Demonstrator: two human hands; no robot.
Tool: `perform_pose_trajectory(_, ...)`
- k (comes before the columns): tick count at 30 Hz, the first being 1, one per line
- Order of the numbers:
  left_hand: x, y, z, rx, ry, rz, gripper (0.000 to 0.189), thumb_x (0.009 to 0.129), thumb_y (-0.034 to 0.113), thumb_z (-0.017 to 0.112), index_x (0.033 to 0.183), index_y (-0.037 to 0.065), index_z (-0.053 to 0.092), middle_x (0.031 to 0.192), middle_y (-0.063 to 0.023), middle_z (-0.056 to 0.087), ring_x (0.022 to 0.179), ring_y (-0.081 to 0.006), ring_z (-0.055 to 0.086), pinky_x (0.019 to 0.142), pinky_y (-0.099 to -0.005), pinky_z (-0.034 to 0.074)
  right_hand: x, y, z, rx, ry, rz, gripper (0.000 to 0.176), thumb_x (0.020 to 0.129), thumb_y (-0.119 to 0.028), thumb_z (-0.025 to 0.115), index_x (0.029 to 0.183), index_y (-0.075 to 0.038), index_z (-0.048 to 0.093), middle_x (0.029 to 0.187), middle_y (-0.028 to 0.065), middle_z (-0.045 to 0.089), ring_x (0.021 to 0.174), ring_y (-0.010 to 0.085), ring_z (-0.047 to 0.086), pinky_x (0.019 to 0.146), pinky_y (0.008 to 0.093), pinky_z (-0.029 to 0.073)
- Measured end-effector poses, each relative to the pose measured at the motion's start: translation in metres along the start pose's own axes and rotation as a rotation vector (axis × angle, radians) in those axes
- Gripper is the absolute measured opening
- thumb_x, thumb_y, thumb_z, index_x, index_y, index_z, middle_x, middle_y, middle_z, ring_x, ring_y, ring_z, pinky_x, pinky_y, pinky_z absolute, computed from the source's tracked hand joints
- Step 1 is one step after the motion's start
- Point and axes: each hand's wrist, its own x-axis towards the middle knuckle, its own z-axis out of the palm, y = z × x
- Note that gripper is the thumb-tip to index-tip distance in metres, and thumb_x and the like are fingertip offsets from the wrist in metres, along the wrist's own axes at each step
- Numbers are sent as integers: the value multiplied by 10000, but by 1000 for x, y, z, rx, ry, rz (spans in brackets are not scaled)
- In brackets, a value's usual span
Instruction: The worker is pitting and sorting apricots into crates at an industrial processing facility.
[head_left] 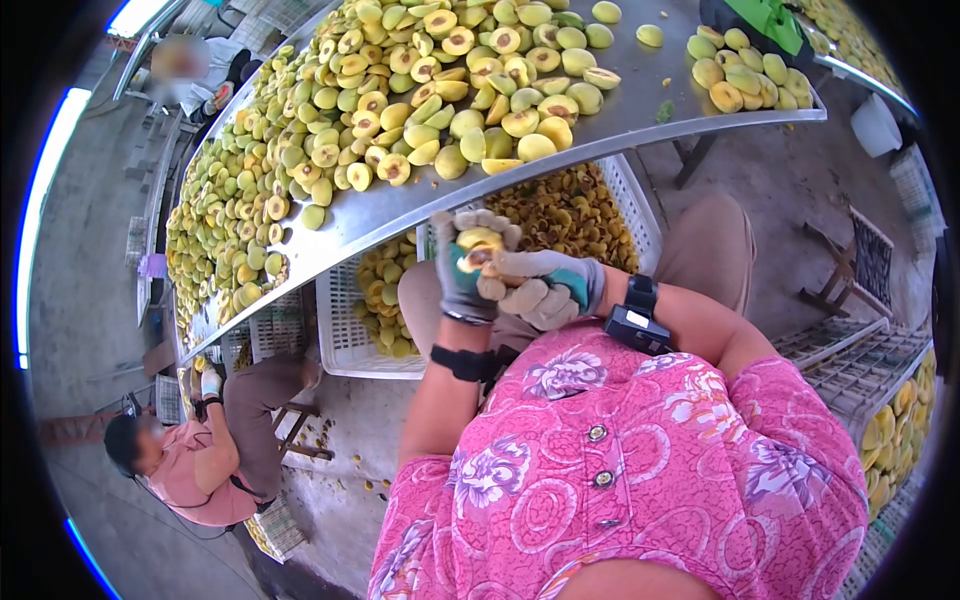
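Observation:
My left hand [466, 268], in a grey and green work glove, is wrapped round a halved yellow peach [480, 243] whose brown centre faces up. My right hand [545, 287], gloved the same way, is closed with its fingertips up against that peach half; whatever it grips is hidden by the fingers. Both hands meet above my lap, just below the metal table's [400, 212] near edge. On the table lies a big heap of halved and whole yellow-green peaches [420, 90].
Under the table edge stand a white crate [372, 366] of peach pieces and another crate [640, 200] of brownish pieces. More peaches [740, 75] sit at the table's right end. A co-worker [200, 455] sits at left. A wooden chair [860, 265] and stacked crates [850, 365] are at right.

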Motion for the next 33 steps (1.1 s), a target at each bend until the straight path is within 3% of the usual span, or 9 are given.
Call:
perform_pose_trajectory(5,-24,117,-29,681,77,406,376,967,384,501,899,38,629,885,-76,636,862,-232,594,855,-395,474,-20,-14,-15,134,-25,-230,357,1022,-389,371,1062,-54,486,605,-58,338,368,13,271,287,192,221)
perform_pose_trajectory(8,-39,145,0,1938,766,916,404,913,270,586,1170,-42,588,1120,-176,608,1001,-307,587,950,-328,430,-26,-18,-32,-53,351,-377,348,1001,-415,421,1001,-82,523,620,-69,358,395,24,297,319,199,244)
perform_pose_trajectory(10,-26,158,-3,1975,741,836,481,888,293,613,1236,-30,536,1184,-180,582,1043,-307,579,961,-340,425,-26,-17,-38,-143,644,-398,347,965,-464,486,948,-122,537,631,-86,382,426,29,324,354,194,255)
perform_pose_trajectory(14,32,158,6,1972,685,483,717,835,354,660,1396,18,365,1281,-202,544,1143,-342,556,975,-382,422,-14,-11,-17,-303,712,-291,340,945,-491,510,952,-152,528,637,-87,402,450,26,337,383,195,259)
perform_pose_trajectory(21,99,163,0,2475,705,374,770,807,332,666,1428,67,297,1185,-271,559,1082,-396,574,936,-404,458,-10,-5,6,-542,911,-241,363,944,-519,490,982,-158,496,624,-66,382,419,39,292,373,208,214)
perform_pose_trajectory(25,95,165,-13,2395,626,500,617,758,232,671,1303,31,466,1110,-209,588,984,-342,608,855,-410,501,-5,-3,14,-695,974,-260,320,954,-478,469,935,-159,486,622,-70,397,410,41,307,351,221,224)
perform_pose_trajectory(26,97,166,-24,1681,463,436,436,776,162,612,1177,2,552,1049,-159,601,913,-274,611,801,-384,525,-4,-4,14,-692,973,-265,320,954,-478,469,935,-159,486,622,-70,397,410,41,307,351,221,224)
perform_pose_trajectory(31,56,108,3,734,277,550,254,845,141,566,1075,37,593,986,-118,633,901,-253,616,809,-422,529,6,-12,23,-1022,967,-339,310,962,-406,464,931,-98,471,636,-9,456,380,87,411,307,261,340)
perform_pose_trajectory(33,45,83,15,255,87,319,292,932,260,526,1110,31,560,1014,-129,626,962,-281,612,871,-471,511,12,-15,25,-1082,1003,-341,286,962,-364,463,924,-81,470,650,1,473,391,98,441,312,252,365)
